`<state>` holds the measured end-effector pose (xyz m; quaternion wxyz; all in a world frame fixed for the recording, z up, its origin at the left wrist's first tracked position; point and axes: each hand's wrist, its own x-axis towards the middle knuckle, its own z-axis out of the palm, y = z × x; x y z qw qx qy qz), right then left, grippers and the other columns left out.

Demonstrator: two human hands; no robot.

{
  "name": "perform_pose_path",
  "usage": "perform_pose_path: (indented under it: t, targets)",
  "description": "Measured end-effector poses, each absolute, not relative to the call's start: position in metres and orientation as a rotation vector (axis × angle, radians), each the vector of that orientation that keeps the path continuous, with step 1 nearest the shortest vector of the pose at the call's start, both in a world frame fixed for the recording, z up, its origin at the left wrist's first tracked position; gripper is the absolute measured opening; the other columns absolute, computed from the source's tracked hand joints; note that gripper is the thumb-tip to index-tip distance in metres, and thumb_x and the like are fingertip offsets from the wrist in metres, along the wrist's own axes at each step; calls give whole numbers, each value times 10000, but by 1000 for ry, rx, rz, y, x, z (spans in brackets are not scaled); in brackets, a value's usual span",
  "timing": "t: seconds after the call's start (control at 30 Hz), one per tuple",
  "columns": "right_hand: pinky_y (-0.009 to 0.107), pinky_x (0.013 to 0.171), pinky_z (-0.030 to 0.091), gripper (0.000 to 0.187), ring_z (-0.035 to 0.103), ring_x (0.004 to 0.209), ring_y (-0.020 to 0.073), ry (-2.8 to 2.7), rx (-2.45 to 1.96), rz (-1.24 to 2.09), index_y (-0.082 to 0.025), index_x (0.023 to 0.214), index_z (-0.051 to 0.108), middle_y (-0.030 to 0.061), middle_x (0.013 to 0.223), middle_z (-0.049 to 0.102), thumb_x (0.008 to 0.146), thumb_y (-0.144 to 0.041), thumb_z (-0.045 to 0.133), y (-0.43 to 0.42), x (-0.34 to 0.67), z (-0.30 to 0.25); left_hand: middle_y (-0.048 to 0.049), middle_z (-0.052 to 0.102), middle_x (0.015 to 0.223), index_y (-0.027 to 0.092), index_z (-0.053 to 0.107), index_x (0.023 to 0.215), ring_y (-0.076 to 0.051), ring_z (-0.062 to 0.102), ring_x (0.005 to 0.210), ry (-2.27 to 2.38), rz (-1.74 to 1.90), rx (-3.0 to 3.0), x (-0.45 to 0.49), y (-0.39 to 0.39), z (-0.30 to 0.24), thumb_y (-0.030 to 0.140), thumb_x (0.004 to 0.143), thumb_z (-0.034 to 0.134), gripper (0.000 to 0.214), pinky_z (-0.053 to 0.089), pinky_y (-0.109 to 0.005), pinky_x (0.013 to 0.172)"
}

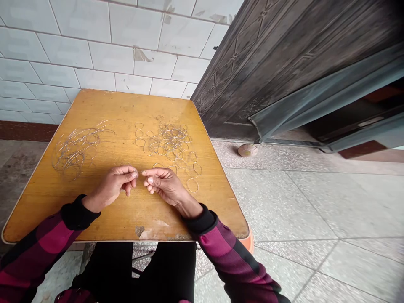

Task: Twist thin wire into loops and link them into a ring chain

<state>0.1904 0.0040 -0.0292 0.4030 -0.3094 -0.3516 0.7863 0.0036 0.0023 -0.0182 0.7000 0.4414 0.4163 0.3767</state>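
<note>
My left hand (118, 183) is closed in a pinch over the front half of the table, thumb pressed to the index finger on a thin wire. Only traces of this wire show at the fingertips. My right hand (166, 185) pinches close beside it, fingertips a small gap from the left ones, and seems to grip the same wire. To the left lies a pile of loose, curved wires (77, 147). Beyond my right hand is a heap of wires bent into small loops (173, 141), some like a figure eight. One looped wire (192, 184) lies just right of that hand.
The wooden table (120, 227) has a chipped front edge and stands against a white tiled wall (132, 29). At right are a dark carved door (246, 63), a grey curtain (293, 109) and a worn ball (248, 150) on the tiled floor.
</note>
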Motion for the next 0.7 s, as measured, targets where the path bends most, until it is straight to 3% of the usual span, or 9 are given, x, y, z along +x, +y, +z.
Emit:
perform_pose_path:
  t: [0.3,0.5,0.7]
  targets:
    - [83,509,522,243,629,529,24,-779,-592,2190,-152,783,746,-10,736,730,586,-211,875,6,190,-33,27,580,580,142,571,689,-55,468,396,899,897,987,7,-2,-17,356,738,689,249,377,-192,417]
    - [74,435,456,212,587,515,20,-712,-592,2085,-168,702,728,-27,686,702,562,-201,883,6,190,-31,32,579,589,149,574,719,-55,461,397,857,921,963,6,-2,-21,344,781,659,221,377,-190,405]
    - [105,419,448,216,578,480,35,-833,-779,1918,-187,827,735,-29,625,679,666,-303,821,8,190,-30,26,583,625,146,582,727,-60,488,429,934,962,1118,6,-1,-23,342,818,623,220,415,-197,428]
